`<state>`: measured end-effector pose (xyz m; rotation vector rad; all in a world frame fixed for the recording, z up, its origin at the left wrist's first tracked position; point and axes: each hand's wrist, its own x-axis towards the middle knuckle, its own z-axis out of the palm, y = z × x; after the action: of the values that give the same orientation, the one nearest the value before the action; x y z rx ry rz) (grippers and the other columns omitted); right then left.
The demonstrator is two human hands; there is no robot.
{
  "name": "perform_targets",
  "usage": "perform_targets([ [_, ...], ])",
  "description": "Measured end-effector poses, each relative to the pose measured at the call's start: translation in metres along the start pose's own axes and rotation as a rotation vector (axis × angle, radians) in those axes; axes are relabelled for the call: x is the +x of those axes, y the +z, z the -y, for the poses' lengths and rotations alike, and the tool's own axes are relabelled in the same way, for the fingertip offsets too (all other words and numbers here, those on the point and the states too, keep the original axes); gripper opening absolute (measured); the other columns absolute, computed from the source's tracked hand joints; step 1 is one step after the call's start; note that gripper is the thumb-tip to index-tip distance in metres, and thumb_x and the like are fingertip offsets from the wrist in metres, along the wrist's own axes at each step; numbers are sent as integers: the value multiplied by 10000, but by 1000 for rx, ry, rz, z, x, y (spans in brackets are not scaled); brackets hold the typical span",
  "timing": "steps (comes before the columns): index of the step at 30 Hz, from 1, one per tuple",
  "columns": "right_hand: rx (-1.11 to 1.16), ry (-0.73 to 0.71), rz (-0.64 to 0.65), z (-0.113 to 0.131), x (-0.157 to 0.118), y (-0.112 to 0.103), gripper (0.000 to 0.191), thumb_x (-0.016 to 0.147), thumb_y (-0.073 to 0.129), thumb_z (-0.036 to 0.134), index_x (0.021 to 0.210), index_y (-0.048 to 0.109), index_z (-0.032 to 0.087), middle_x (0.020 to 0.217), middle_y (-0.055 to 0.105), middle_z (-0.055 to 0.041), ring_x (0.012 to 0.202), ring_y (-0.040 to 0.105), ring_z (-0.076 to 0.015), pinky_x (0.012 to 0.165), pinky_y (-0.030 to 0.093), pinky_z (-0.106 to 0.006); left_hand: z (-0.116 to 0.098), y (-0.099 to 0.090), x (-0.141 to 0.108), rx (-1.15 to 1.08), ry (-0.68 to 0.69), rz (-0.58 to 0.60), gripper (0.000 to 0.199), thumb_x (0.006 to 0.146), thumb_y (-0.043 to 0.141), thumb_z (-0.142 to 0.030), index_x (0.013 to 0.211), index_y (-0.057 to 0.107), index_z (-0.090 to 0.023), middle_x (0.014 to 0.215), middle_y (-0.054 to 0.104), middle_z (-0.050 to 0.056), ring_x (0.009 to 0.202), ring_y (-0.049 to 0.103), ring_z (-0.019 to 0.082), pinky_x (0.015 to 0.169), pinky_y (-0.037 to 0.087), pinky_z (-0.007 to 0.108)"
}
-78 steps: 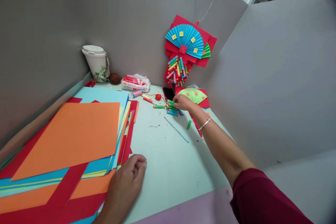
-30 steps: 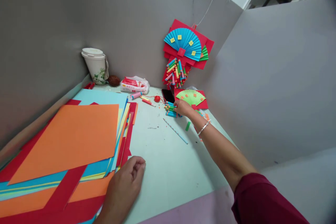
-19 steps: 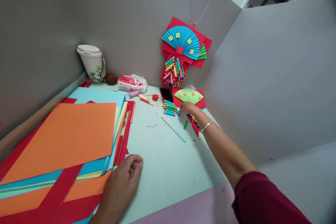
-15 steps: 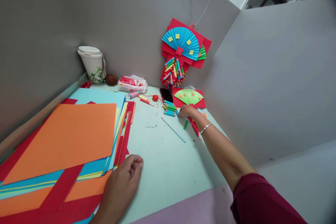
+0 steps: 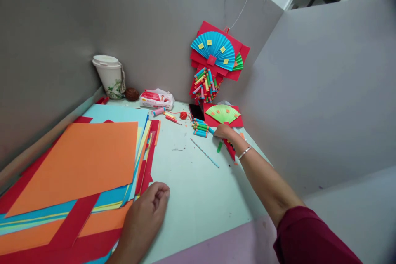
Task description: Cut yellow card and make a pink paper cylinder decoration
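Observation:
My right hand [image 5: 224,130] is stretched to the far side of the table, its fingers closed on the end of a small blue paper roll [image 5: 211,130]; the fingertips are partly hidden. Just left of it lies a cluster of green and blue paper rolls [image 5: 200,127]. Behind the hand a light green pleated paper fan [image 5: 222,113] sits on a red card [image 5: 238,122]. Under the wrist is a red folded paper piece [image 5: 229,149]. My left hand [image 5: 150,204] rests with curled fingers at the table's near side, beside the coloured paper sheets, with nothing visible in it.
Stacked paper with an orange sheet [image 5: 83,161] on top covers the left. A pencil [image 5: 204,153] lies mid-table. Behind are a phone [image 5: 196,111], red string [image 5: 183,115], a tissue pack [image 5: 157,100] and a lidded cup [image 5: 108,76]. A paper ornament [image 5: 213,51] hangs against the wall.
My right hand has shifted slightly right, and more of the blue roll at its fingertips shows beside the cluster. My left hand stays in place.

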<state>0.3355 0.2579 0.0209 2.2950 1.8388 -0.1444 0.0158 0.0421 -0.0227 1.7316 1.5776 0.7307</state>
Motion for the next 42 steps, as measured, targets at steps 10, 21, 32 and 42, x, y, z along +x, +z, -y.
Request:
perform_targets([
  [10, -50, 87, 31, -12, 2, -24, 272, 943, 604, 330, 1149, 617, 153, 1158, 625, -104, 979, 638, -204, 829, 549, -367, 2, 2, 1, 11, 13, -11, 209, 857, 437, -392, 832, 588, -251, 647, 612, -19, 607, 599, 175, 551, 440, 260],
  [21, -23, -170, -125, 23, 25, -25, 295, 951, 587, 334, 1196, 592, 169, 1196, 611, -90, 1014, 627, -217, 857, 542, -416, 6, 4, 0, -21, 17, -4, 196, 884, 426, -377, 847, 573, -254, 692, 643, -22, 634, 622, 170, 595, 450, 264],
  [32, 34, -299, -220, 53, 28, -34, 293, 955, 580, 335, 1192, 595, 164, 1204, 610, -91, 1045, 618, -226, 890, 527, -440, 8, 5, -2, 2, 16, 28, 209, 903, 392, -369, 867, 560, -249, 713, 635, -15, 653, 606, 174, 605, 433, 281],
  [42, 61, -393, -149, 185, 43, -35, 312, 952, 585, 348, 1199, 593, 157, 1208, 611, -95, 1036, 624, -227, 878, 533, -436, 12, 8, -1, -27, 14, 20, 230, 904, 389, -389, 865, 562, -241, 713, 641, -1, 659, 605, 182, 616, 434, 286],
])
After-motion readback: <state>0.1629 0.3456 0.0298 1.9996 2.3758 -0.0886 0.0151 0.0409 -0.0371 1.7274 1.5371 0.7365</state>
